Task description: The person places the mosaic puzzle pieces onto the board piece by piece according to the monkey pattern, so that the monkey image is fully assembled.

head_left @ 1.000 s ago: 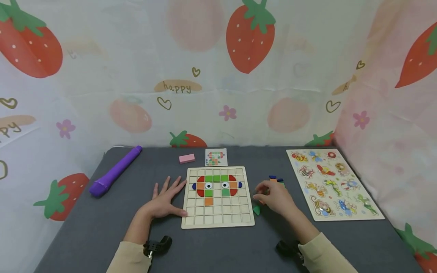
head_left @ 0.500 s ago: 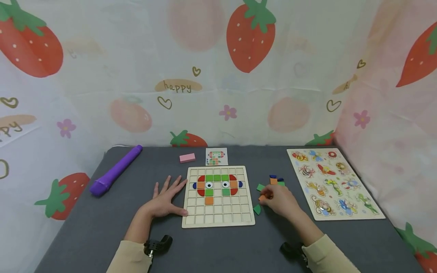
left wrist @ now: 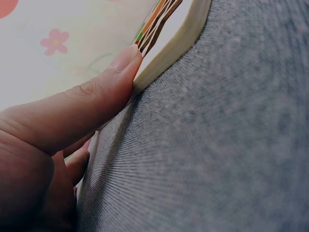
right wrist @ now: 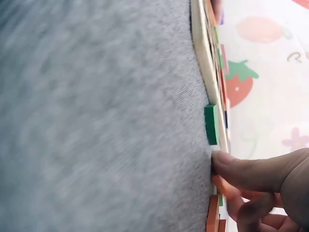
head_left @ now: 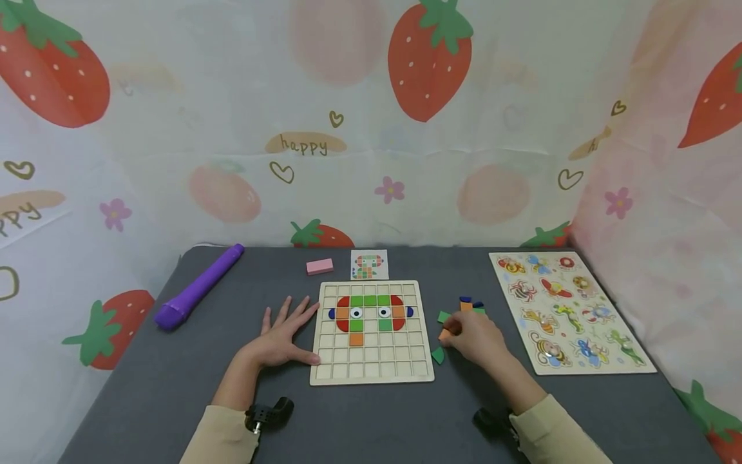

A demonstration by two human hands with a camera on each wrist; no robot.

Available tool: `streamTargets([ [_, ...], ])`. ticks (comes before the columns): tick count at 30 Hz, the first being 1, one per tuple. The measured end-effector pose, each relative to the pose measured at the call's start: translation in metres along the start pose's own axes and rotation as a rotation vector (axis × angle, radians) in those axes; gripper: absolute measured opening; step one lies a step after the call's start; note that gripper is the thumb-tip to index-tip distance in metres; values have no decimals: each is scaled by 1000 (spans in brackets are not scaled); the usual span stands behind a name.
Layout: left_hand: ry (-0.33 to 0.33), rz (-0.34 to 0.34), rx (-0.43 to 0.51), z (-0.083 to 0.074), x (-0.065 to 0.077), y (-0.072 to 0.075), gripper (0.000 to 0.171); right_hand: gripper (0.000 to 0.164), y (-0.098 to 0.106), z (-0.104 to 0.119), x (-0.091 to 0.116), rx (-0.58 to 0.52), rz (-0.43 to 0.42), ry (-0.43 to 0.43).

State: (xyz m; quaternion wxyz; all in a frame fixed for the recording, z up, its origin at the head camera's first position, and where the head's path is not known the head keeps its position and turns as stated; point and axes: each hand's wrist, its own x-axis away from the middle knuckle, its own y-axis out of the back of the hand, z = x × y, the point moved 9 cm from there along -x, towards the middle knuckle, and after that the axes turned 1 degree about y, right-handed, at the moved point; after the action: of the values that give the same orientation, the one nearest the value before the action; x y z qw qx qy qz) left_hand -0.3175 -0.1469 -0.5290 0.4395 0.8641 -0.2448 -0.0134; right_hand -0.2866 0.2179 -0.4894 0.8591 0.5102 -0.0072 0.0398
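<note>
A wooden grid board (head_left: 371, 370) lies on the table, bearing several coloured tiles and two eye pieces in its upper half. My left hand (head_left: 278, 345) is spread at the board's left side, with fingers straight. In the left wrist view, its thumb (left wrist: 111, 79) touches the board's edge. To the right of the board, my right hand (head_left: 478, 338) pinches an orange tile (head_left: 444, 334) low over the cloth between thumb (right wrist: 241, 170) and fingers. Close by lie a green quarter-round tile (head_left: 438, 356), a green tile (head_left: 443, 317) and other orange and blue pieces, partly hidden by the hand.
Behind the board lie a small pattern card (head_left: 369, 265) and a pink block (head_left: 319, 267). A purple microphone-shaped object (head_left: 199, 287) is at the left. At the right lies an insect picture board (head_left: 570, 316). A strawberry-print cloth (head_left: 429, 212) stands behind the table.
My right hand has moved slightly right and down onto the orange tile, uncovering a green tile beside it. My left hand stays at the board.
</note>
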Motion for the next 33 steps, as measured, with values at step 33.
streamTargets([
  [33, -11, -5, -4, -1, 0, 1, 116, 6, -39, 98, -29, -316, 53, 214],
])
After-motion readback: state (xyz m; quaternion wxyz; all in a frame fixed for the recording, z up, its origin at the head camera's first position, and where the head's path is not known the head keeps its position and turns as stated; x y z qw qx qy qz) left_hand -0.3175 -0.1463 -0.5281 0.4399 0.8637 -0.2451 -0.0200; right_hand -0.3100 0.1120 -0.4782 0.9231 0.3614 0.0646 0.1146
